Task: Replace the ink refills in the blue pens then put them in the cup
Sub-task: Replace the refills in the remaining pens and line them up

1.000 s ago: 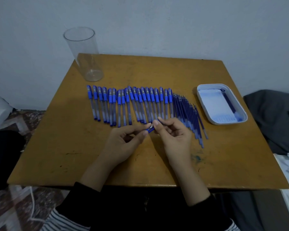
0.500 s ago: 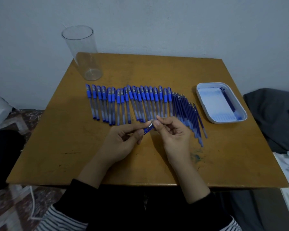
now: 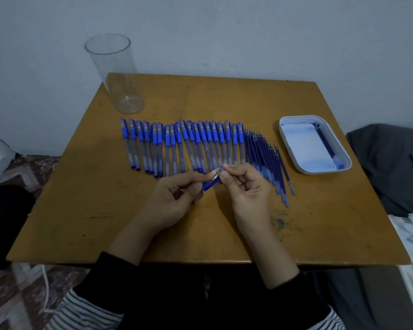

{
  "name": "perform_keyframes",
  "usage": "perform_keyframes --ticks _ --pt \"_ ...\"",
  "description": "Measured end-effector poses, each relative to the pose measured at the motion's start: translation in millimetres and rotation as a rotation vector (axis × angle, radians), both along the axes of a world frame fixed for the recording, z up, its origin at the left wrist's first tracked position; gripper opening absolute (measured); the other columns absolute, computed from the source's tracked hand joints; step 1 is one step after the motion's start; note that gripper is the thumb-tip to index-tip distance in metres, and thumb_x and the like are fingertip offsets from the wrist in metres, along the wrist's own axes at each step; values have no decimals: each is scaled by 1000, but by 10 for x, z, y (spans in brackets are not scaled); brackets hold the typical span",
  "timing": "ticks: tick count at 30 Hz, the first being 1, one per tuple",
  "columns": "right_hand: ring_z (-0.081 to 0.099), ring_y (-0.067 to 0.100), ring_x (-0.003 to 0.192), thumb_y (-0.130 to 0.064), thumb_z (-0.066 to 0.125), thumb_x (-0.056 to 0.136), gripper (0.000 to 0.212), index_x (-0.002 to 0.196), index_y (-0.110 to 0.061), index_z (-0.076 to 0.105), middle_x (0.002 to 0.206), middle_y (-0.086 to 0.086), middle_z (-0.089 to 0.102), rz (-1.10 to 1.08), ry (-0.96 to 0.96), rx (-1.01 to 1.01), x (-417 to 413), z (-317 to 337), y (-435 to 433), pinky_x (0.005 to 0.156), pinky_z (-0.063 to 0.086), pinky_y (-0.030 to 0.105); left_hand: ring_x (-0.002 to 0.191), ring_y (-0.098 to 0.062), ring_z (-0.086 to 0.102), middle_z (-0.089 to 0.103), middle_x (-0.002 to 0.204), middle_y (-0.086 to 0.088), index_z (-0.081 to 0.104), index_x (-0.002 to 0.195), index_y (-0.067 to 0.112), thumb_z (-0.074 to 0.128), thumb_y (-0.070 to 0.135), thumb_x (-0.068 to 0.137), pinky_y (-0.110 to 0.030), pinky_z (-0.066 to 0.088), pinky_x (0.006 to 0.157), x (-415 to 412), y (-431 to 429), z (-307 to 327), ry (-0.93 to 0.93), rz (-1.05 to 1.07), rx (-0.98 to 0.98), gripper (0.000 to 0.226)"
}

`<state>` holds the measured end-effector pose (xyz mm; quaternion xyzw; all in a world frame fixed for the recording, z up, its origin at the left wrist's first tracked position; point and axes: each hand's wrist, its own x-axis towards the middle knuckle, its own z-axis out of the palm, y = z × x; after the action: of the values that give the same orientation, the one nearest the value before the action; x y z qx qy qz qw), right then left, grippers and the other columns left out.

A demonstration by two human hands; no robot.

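While the left hand (image 3: 174, 198) pinches a blue plastic pen (image 3: 211, 183) above the brown wooden tabletop (image 3: 86, 186), the right hand (image 3: 247, 186) pinches its silver tip; the clear plastic cup (image 3: 116, 75) stands empty at the far-left corner.

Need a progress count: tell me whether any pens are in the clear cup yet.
No, the clear cup at the table's far left corner stands empty.

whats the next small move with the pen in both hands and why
Probably keep twisting the tip off: the left hand grips the pen by its blue grip, the right hand pinches its tip end, the cup is empty, and refills lie waiting.
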<state>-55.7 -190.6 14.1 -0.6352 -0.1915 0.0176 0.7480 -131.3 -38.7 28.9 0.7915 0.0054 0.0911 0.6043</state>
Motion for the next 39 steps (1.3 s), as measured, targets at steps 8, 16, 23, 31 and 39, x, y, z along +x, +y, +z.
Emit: perform_keyframes --ticks 8,16,23,31,39 --pt "68 7 92 9 60 88 20 88 -11 64 87 -7 72 6 20 78 37 -23 -2 85 55 23 48 1 43 54 61 10 59 128 27 44 4 102 -10 36 52 1 18 -14 10 -76 -27 37" --pt "67 14 90 0 63 91 9 94 -9 64 90 4 70 -94 95 116 67 19 -4 83 54 26 49 -6 42 63 71 4 52 139 33 46 24 102 -19 39 49 19 28 -63 13 -5 -41 38" --pt "66 3 85 -7 68 90 15 99 -19 69 86 -10 70 -63 18 -276 46 50 -121 77 53 17 57 -6 56 74 87 -3 64 105 12 62 25 90 -18 47 55 -12 -6 -31 -43 156 -132 20" --pt "64 2 85 -16 73 87 19 98 -30 68 88 -12 67 -5 -78 -600 22 4 -164 78 54 19 83 -4 67 70 88 15 72 102 22 70 31 85 -13 49 72 -28 37 -75 -138 324 169 19" --pt "61 4 83 -22 79 82 18 100 -20 76 87 -13 63 -65 -193 -690 20 -19 -140 76 53 16 97 1 67 69 100 18 75 108 19 76 18 88 -20 55 86 -51 65 -117 -214 386 448 19"
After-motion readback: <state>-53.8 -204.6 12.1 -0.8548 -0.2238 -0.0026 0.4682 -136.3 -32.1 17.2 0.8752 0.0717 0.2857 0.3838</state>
